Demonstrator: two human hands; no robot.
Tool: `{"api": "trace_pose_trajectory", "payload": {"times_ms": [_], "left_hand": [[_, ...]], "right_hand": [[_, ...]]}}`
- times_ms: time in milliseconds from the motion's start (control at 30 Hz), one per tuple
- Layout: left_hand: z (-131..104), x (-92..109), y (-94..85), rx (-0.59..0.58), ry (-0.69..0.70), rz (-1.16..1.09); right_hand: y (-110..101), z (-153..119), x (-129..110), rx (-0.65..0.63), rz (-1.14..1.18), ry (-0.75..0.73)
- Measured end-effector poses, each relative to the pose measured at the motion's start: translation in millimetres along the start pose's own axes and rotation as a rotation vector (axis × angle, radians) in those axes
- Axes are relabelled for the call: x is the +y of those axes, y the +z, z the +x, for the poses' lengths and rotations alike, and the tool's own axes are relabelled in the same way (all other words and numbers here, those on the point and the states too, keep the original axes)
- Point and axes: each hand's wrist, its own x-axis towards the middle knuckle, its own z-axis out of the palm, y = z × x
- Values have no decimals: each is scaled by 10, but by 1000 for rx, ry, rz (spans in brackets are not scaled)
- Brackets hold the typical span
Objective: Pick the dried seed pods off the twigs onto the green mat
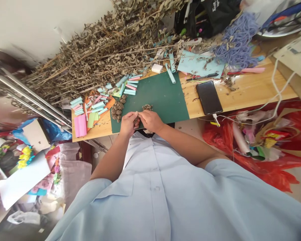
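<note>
My left hand (128, 124) and my right hand (152, 121) meet over the front edge of a green cutting mat (163, 90). Thumbs and fingertips are pinched together on a small grey-brown bit of dried leaf, mostly hidden by the fingers. Just beyond the right hand lies a small crumpled clump of dried leaves (147, 107). Left of my left hand, several rolled balls of dried leaves (117, 109) are heaped along the mat's left edge.
Dried leafy stalks (110, 50) cover the table's back. Short blue and pink paper tubes (97, 106) lie left, beside a pink paper stack (80, 126). Rightward are a black phone (209, 97) on a white cable, a pen (202, 77), blue paper (199, 63) and tangled purple cord (238, 43).
</note>
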Motion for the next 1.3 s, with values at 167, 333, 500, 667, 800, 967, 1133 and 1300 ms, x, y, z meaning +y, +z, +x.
{"api": "trace_pose_trajectory", "payload": {"times_ms": [167,333,500,667,800,967,1133,1300], "left_hand": [[-27,27,29,4,-3,24],[-30,-9,17,-44,36,23],[-42,-29,11,-62,34,47],[-51,-58,-14,-131,54,-11],[-49,-84,-2,-141,68,-61],[-41,-77,89,-34,36,-110],[-52,-48,140,-23,4,-125],[-54,-62,86,-57,19,-141]], "right_hand": [[-16,6,-19,0,-23,9],[-9,11,-20,15,-40,61],[-59,-1,9,65,75,30],[-143,2,28,102,226,39],[-169,13,28,132,282,85],[-140,14,37,170,216,111],[-95,5,32,160,78,56],[-89,-29,-20,97,-56,-26]]}}
